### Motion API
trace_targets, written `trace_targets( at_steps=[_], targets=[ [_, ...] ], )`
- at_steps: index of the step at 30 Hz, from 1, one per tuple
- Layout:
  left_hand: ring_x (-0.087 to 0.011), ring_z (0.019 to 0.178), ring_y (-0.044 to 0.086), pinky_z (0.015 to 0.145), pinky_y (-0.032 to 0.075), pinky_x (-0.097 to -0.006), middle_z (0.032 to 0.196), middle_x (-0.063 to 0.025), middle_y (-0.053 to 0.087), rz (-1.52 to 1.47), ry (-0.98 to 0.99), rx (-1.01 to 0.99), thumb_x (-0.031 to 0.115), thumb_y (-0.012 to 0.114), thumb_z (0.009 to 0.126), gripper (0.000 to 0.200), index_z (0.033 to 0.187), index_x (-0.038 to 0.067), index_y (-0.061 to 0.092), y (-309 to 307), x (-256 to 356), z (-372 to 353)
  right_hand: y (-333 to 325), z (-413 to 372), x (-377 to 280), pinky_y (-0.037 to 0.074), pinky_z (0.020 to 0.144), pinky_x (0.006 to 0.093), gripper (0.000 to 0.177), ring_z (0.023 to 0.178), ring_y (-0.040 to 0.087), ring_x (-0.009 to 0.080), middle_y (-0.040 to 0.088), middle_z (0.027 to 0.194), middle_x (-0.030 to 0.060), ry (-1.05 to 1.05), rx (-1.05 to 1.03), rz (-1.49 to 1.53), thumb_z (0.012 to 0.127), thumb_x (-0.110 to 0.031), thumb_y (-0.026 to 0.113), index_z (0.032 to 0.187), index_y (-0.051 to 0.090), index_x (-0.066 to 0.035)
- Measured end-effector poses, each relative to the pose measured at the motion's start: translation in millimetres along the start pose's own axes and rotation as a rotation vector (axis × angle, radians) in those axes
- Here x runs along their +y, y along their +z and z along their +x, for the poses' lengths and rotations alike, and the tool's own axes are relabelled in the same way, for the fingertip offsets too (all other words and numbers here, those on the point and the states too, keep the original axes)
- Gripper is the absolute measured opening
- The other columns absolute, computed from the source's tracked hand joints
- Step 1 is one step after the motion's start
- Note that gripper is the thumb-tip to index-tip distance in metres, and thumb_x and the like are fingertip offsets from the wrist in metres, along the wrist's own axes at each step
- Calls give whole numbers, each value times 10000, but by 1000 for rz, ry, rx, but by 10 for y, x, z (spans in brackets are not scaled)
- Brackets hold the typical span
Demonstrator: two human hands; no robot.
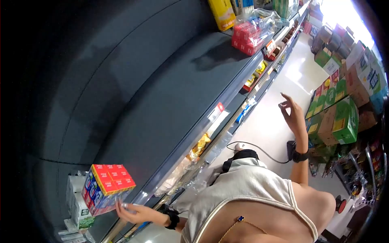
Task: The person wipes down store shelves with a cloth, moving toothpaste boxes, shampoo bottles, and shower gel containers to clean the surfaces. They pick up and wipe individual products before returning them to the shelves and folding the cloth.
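At the lower left, my left hand (131, 212) has its fingers closed against the near lower corner of a plastic-wrapped pack of small red and blue boxes (108, 188). The pack is at the near end of the dark grey shelf (162, 101); part of my grip on it is hidden. White cartons (77, 202) stand just beyond it. My right hand (292, 114) is raised over the aisle, away from the shelf. Its fingers are apart and loosely bent, with nothing between them. Each wrist wears a black band.
Another wrapped pack of red boxes (247, 36) stands at the shelf's far end beside a yellow packet (223, 14). Lower shelves hold yellow bags (199, 146). Green cartons (344, 121) are piled across the aisle. A black cable (263, 149) hangs near my right wrist.
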State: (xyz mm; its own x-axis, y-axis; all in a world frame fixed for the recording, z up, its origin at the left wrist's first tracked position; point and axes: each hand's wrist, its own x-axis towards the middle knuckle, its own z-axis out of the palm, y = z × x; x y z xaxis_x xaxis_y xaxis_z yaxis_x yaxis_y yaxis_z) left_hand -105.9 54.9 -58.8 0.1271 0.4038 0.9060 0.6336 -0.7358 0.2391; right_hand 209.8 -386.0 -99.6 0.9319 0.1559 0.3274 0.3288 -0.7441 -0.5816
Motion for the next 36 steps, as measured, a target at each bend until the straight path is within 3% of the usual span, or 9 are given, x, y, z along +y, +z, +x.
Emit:
trace_targets(
  at_steps=[4, 10, 14, 19, 26, 30, 32, 34, 36],
  targets=[
    [-291, 925, 581, 840, 438, -404, 985, -147, 629, -492, 7, -341, 176, 503, 913, 240, 949, -26, 627, 547, 1161, -40, 96, 250, 198, 503, 732, 355, 439, 816, 645, 239, 658, 905, 128, -58, -69, 132, 809, -29, 622, 1231, 521, -93],
    [-266, 1007, 566, 990, 358, -478, 1089, -99, 601, -788, 365, -546, 127, 513, 804, 279, 1051, 32, 601, 1090, 2628, -385, -174, 945, 431, 488, 789, 394, 424, 888, 614, 290, 638, 925, 142, -200, -81, 28, 821, -81, 619, 1233, 519, -99],
    [-245, 1179, 487, 1085, 225, -518, 1245, -71, 534, -466, 398, -659, 226, 535, 864, 359, 1199, 99, 554, 1323, 3279, -421, -337, 1285, 906, 492, 770, 365, 403, 858, 623, 263, 633, 910, 140, -189, -85, 124, 828, -71, 619, 1221, 533, -88],
    [-236, 1265, 417, 1120, 64, -520, 1365, -72, 457, -47, 349, -490, 381, 477, 913, 446, 1302, 161, 494, 1578, 3418, -564, -394, 1971, 1287, 489, 778, 299, 408, 854, 631, 176, 647, 976, 110, -267, -94, 241, 798, 33, 597, 1198, 537, -24],
    [-251, 1226, 449, 1093, 188, -519, 1329, -72, 486, -34, 244, -507, 313, 502, 872, 448, 1288, 148, 507, 1638, 3425, -603, -679, 3028, 397, 453, 841, 319, 259, 965, 616, 252, 644, 1022, 128, -703, 113, 193, 821, 11, 561, 1071, 618, -23],
    [-259, 1198, 461, 1082, 218, -497, 1306, -70, 501, -55, 224, -532, 276, 511, 857, 438, 1273, 142, 520, 1597, 3485, -594, -503, 3779, 141, 471, 779, 349, 218, 896, 612, 326, 639, 1006, 176, -916, -120, 52, 885, -87, 519, 1057, 608, 13],
    [-256, 1198, 458, 1080, 220, -492, 1300, -68, 506, -50, 258, -549, 269, 509, 862, 429, 1272, 144, 522, 1580, 3482, -596, -395, 3877, -72, 480, 753, 344, 320, 907, 616, 334, 643, 1020, 189, -823, -410, 79, 949, -268, 498, 1081, 617, -1],
    [-254, 1198, 455, 1078, 221, -487, 1293, -68, 512, -51, 279, -559, 267, 509, 866, 422, 1269, 146, 525, 1558, 3465, -593, -255, 4034, -122, 459, 872, 347, 528, 1062, 576, 322, 606, 1152, 175, -671, -681, 11, 933, -489, 458, 1182, 587, -42],
    [-252, 1199, 452, 1078, 221, -483, 1286, -68, 516, -61, 290, -557, 269, 510, 869, 416, 1266, 147, 529, 1567, 3459, -595, -269, 4060, -191, 395, 964, 343, 588, 1177, 496, 307, 520, 1279, 170, -729, -794, -149, 918, -510, 463, 1285, 498, -53]
  ],
)
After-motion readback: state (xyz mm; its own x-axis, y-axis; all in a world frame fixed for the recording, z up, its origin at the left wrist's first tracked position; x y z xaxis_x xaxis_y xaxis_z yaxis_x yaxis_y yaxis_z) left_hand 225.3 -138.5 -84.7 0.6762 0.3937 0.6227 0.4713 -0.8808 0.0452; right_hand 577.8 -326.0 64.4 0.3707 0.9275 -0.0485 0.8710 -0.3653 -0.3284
